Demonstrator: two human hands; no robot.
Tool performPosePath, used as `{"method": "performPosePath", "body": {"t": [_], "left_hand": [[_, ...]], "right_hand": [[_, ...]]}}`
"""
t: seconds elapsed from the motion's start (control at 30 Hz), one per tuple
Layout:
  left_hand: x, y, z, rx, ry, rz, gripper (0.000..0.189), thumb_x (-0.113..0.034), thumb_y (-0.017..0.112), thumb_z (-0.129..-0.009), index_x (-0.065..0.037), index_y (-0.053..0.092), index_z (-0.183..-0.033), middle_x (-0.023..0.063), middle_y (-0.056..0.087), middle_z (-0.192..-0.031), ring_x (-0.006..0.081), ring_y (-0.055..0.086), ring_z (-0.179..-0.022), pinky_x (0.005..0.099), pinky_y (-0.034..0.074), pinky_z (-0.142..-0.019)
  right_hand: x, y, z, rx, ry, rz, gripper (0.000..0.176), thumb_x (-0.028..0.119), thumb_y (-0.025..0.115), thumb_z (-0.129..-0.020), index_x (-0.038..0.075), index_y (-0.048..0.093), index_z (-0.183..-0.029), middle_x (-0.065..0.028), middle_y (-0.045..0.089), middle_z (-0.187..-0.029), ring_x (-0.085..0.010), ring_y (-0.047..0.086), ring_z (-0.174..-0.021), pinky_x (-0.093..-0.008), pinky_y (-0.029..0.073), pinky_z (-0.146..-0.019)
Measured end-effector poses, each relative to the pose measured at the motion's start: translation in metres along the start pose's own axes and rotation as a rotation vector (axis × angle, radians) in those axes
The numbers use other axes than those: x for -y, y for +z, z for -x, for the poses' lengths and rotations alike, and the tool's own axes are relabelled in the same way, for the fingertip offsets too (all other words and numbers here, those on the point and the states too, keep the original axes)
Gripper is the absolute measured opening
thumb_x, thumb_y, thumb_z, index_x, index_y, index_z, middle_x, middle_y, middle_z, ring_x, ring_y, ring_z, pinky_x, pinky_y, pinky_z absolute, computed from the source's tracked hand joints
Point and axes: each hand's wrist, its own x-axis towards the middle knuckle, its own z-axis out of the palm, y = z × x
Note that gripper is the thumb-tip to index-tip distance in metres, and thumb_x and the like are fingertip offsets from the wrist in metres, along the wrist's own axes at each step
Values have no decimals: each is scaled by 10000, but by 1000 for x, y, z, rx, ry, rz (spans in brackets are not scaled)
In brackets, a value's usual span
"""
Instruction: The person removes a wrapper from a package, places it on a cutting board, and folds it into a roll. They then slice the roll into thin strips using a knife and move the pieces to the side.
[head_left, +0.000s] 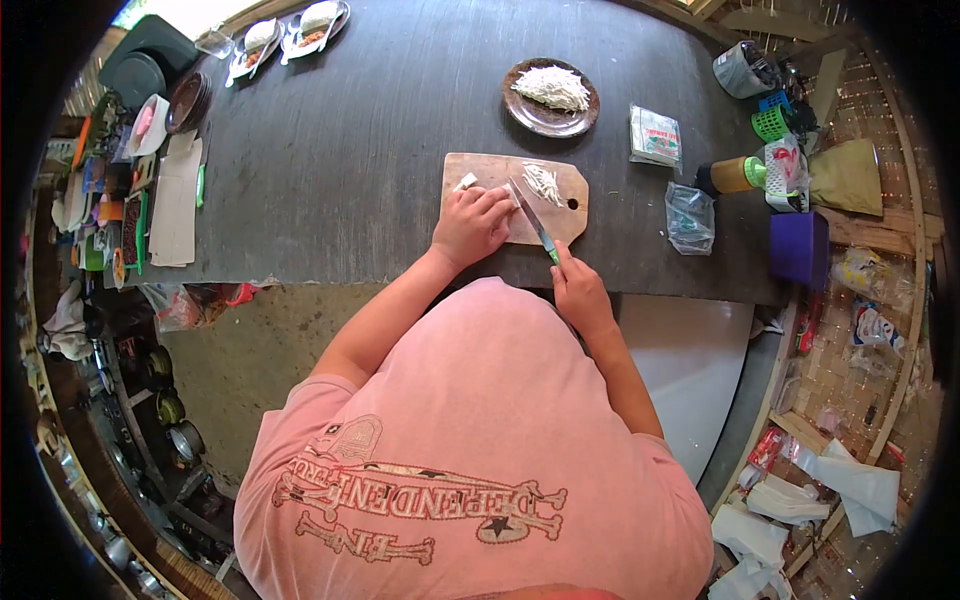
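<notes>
My left hand (pixel 473 225) presses down on the wooden cutting board (pixel 465 167), its fingers curled over white food that they mostly hide. A small white piece (pixel 466 182) of that food shows beyond the knuckles. My right hand (pixel 582 292) is closed around the green handle of a knife (pixel 536 222). The blade lies right beside my left fingertips, pointing away from me. Thin white strips (pixel 542 183) lie on the board to the right of the blade. Beyond the board, a brown plate (pixel 528 113) bears a heap of similar white strips (pixel 552 88).
A square packet (pixel 655 136) and a clear plastic bag (pixel 690 218) lie right of the board. Further right stand a jar (pixel 728 176) and a purple container (pixel 798 252). Two plates of food (pixel 316 28) stand far left, and flattened cardboard (pixel 176 205) lies at the left edge.
</notes>
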Motion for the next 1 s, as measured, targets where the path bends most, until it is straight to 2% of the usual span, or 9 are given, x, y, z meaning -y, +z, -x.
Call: {"method": "performPosePath", "body": {"t": [0.07,0.3,0.47,0.6,0.7,0.77,0.87,1.0], "left_hand": [[0,1,1,18,-9,12,372,-209,777,-844,-186,743,-1214,-19,714,-1348,226,656,-1147,436,493,-1031],[1,2,2,12,-18,23,356,-220,779,-847,-191,760,-1202,-19,741,-1310,217,663,-1149,433,492,-1032],[-1,-2,0,40,-15,2,372,-233,781,-855,-181,751,-1222,-9,749,-1296,219,667,-1158,436,492,-1033],[1,1,0,20,7,-19,343,-251,770,-861,-190,754,-1198,-35,740,-1277,203,650,-1144,425,487,-1002],[1,1,-1,18,2,7,370,-221,778,-859,-185,750,-1226,1,749,-1282,228,663,-1140,436,494,-1025],[1,2,-1,-3,8,-9,325,-242,762,-871,-198,753,-1192,-37,743,-1280,193,653,-1135,422,486,-999],[1,5,1,2,-14,2,324,-233,762,-868,-201,759,-1190,-44,742,-1272,190,652,-1132,422,486,-998],[0,1,1,25,-29,26,364,-204,779,-854,-179,757,-1216,-16,741,-1293,217,662,-1139,435,502,-1023]], "right_hand": [[1,1,-1,6,-3,1,485,115,649,-1052,18,583,-1523,-244,727,-1019,-463,701,-909,-542,563,-812],[4,-3,-3,21,-35,57,493,125,647,-1051,27,567,-1528,-224,723,-1014,-458,711,-901,-542,575,-794],[-1,21,-6,63,-66,296,498,125,639,-1053,69,562,-1541,-191,715,-1030,-434,733,-798,-520,604,-678],[-15,35,-21,-30,-144,262,501,127,637,-1055,80,561,-1547,-180,715,-1026,-422,741,-788,-512,608,-662],[-7,23,-22,-41,-118,286,502,128,642,-1053,81,564,-1547,-177,713,-1018,-421,743,-790,-514,614,-671],[-3,17,-15,-48,-74,263,523,114,657,-1043,82,563,-1556,-182,708,-1015,-420,734,-792,-509,604,-670],[-7,14,-9,-36,-2,221,551,95,663,-1038,72,548,-1576,-203,702,-1003,-430,718,-825,-512,589,-713],[-18,14,-10,-153,-67,89,520,125,662,-1048,45,568,-1553,-209,684,-951,-434,708,-820,-522,586,-730]]}}
